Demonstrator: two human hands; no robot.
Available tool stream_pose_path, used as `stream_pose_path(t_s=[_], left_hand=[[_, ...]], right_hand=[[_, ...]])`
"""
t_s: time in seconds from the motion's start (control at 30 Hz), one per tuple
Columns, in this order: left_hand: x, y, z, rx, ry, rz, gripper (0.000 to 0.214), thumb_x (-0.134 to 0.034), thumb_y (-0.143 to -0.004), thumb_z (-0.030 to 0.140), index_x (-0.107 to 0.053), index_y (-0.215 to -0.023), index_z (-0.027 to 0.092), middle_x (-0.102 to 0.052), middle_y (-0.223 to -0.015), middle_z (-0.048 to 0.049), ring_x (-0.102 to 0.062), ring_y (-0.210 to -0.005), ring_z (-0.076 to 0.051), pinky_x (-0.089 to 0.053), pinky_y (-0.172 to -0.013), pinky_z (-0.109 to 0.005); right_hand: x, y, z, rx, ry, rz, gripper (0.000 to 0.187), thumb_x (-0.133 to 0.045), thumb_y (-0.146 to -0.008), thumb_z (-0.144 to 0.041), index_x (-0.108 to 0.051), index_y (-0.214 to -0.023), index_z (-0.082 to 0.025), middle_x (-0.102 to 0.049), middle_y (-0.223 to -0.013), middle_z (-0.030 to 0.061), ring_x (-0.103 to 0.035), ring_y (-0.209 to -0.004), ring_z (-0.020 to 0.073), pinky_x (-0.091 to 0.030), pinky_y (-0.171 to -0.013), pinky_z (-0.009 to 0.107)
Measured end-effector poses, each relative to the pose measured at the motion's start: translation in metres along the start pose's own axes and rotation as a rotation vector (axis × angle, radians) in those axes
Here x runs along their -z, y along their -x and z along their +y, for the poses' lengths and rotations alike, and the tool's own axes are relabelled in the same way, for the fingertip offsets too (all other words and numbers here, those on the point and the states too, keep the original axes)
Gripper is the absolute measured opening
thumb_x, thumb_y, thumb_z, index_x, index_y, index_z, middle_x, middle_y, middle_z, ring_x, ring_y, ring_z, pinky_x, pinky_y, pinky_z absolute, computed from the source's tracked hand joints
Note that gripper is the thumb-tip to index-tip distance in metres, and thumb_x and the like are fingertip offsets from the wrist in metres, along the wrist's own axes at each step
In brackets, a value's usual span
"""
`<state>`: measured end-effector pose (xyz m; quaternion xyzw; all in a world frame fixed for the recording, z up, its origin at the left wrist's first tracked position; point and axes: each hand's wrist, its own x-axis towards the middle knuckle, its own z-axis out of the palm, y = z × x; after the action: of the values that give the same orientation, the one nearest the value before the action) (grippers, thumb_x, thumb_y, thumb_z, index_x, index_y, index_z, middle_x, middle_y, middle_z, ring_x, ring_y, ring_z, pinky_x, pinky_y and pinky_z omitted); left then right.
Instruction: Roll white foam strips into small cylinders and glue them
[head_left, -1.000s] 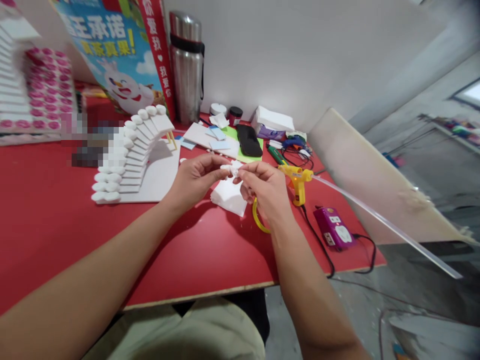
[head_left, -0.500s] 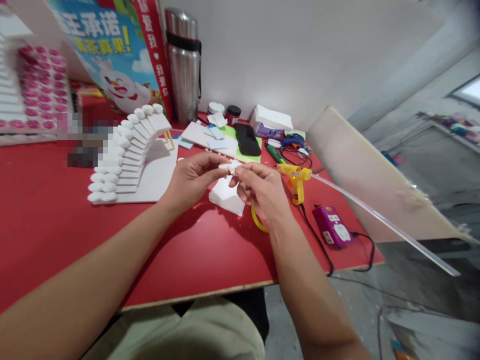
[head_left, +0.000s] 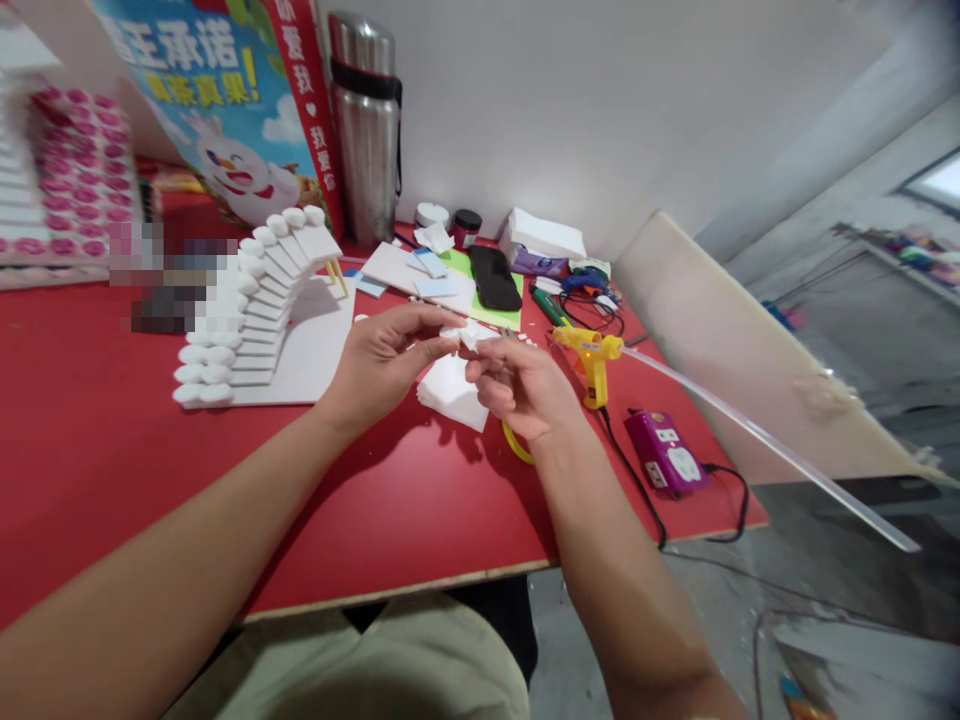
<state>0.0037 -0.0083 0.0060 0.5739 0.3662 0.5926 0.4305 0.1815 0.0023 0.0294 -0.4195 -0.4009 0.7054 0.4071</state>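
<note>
Red desk (head_left: 420, 520): white sheets (head_left: 452, 392) stacked nearby, presumably for reach. Left hand (head_left: 379, 362), fingers pinching a white piece (head_left: 470, 334), apparently steadies it; right hand (head_left: 529, 385) curls alongside (grip: cannot tell).

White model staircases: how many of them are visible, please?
2: one curved staircase left of the left hand; a second staircase at the picture's left edge, partly cut off. Others could be hidden.
</note>
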Motion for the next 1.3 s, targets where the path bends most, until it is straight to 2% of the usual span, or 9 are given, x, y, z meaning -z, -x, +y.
stream_pose_path(t_s=[0.17,0.3,0.43,0.63,0.83,1.0,1.2,1.3], left_hand=[[0.003,-0.001,0.002,-0.034,-0.056,-0.008,0.012,-0.083,-0.084,0.028,-0.083,-0.095,0.023,-0.079,-0.099,-0.0058,-0.07,-0.098,-0.023,-0.053,-0.095,-0.035],[0.007,-0.003,0.003,-0.083,-0.08,-0.061,0.011,-0.082,-0.085,0.027,-0.084,-0.096,0.026,-0.078,-0.1,-0.0048,-0.069,-0.099,-0.023,-0.052,-0.096,-0.036],[0.008,-0.003,0.007,-0.07,-0.069,-0.087,0.01,-0.082,-0.085,0.029,-0.084,-0.095,0.028,-0.077,-0.098,-0.0057,-0.068,-0.097,-0.024,-0.051,-0.094,-0.037],[0.01,-0.004,0.013,-0.157,-0.16,-0.228,0.011,-0.077,-0.089,0.029,-0.084,-0.097,0.029,-0.078,-0.094,-0.0063,-0.067,-0.092,-0.025,-0.05,-0.091,-0.037],[0.014,-0.009,0.014,-0.239,-0.271,-0.269,0.01,-0.073,-0.091,0.03,-0.083,-0.094,0.03,-0.079,-0.096,-0.0085,-0.067,-0.096,-0.027,-0.048,-0.095,-0.039],[0.014,-0.01,0.015,-0.252,-0.322,-0.288,0.01,-0.072,-0.091,0.031,-0.082,-0.094,0.03,-0.079,-0.097,-0.0084,-0.066,-0.098,-0.027,-0.048,-0.093,-0.038],[0.015,-0.011,0.011,-0.281,-0.338,-0.275,0.011,-0.072,-0.092,0.029,-0.082,-0.097,0.027,-0.08,-0.096,-0.0084,-0.068,-0.097,-0.026,-0.049,-0.094,-0.037],[0.013,-0.009,0.009,-0.306,-0.357,-0.248,0.011,-0.071,-0.093,0.029,-0.082,-0.095,0.026,-0.08,-0.094,-0.007,-0.07,-0.093,-0.024,-0.051,-0.089,-0.035]], right_hand=[[0.0,0.004,0.002,0.141,0.102,0.043,0.024,-0.082,-0.073,-0.038,-0.07,-0.076,-0.017,-0.075,-0.067,0.0029,-0.051,-0.039,0.0067,-0.029,-0.034,0.018],[0.0,0.007,0.003,0.197,0.14,0.017,0.026,-0.085,-0.072,-0.039,-0.07,-0.078,-0.019,-0.075,-0.07,0.0007,-0.052,-0.041,0.0062,-0.033,-0.036,0.018],[0.0,0.006,0.003,0.251,0.16,0.008,0.021,-0.082,-0.074,-0.036,-0.069,-0.08,-0.019,-0.074,-0.068,0.0001,-0.052,-0.042,0.0069,-0.035,-0.038,0.019],[0.002,0.001,0.001,0.154,0.038,0.013,0.012,-0.072,-0.066,-0.027,-0.066,-0.07,-0.018,-0.069,-0.058,0.0011,-0.045,-0.038,0.0061,-0.027,-0.035,0.019],[0.003,0.005,-0.003,0.124,0.076,-0.02,0.029,-0.081,-0.076,-0.044,-0.069,-0.077,-0.018,-0.07,-0.066,0.001,-0.054,-0.045,0.0085,-0.034,-0.036,0.019],[0.005,0.007,-0.003,0.065,0.093,-0.051,0.03,-0.088,-0.072,-0.04,-0.069,-0.079,-0.017,-0.072,-0.071,0.0016,-0.056,-0.047,0.0086,-0.036,-0.037,0.019],[0.004,0.006,0.0,0.096,0.073,-0.009,0.027,-0.09,-0.069,-0.031,-0.068,-0.079,-0.018,-0.072,-0.068,-0.0011,-0.051,-0.045,0.006,-0.035,-0.038,0.017],[0.003,0.004,0.002,0.165,0.097,0.015,0.023,-0.087,-0.07,-0.028,-0.067,-0.077,-0.018,-0.071,-0.066,-0.0022,-0.048,-0.042,0.005,-0.033,-0.038,0.018]])
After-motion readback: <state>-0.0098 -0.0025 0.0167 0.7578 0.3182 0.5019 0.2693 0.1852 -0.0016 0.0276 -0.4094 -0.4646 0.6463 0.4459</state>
